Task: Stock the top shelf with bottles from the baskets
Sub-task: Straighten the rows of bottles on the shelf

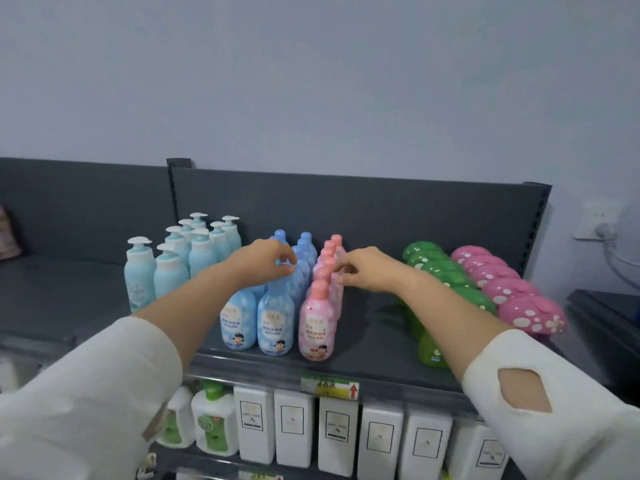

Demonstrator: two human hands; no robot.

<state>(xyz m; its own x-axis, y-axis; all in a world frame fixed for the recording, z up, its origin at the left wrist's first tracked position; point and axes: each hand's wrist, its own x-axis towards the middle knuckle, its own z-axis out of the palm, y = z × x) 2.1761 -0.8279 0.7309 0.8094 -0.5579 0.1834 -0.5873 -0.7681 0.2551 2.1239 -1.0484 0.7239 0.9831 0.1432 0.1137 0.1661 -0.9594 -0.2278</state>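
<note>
The dark grey top shelf (374, 337) holds two rows of blue bottles (273, 323) and, right of them, one row of pink bottles (318, 323), all upright with cartoon labels. My left hand (263, 261) reaches over the blue rows and pinches the cap of a blue bottle in the right row, behind the front one. My right hand (370, 270) reaches in from the right, its thumb and fingertips pinching a pink bottle midway along the row. No basket is in view.
Teal pump bottles (169, 268) stand left of the blue rows. Green mushroom-capped bottles (440, 268) and pink ones (502, 284) fill the right end. Bare shelf lies between the pink row and the green bottles. White square bottles (294, 427) line the shelf below.
</note>
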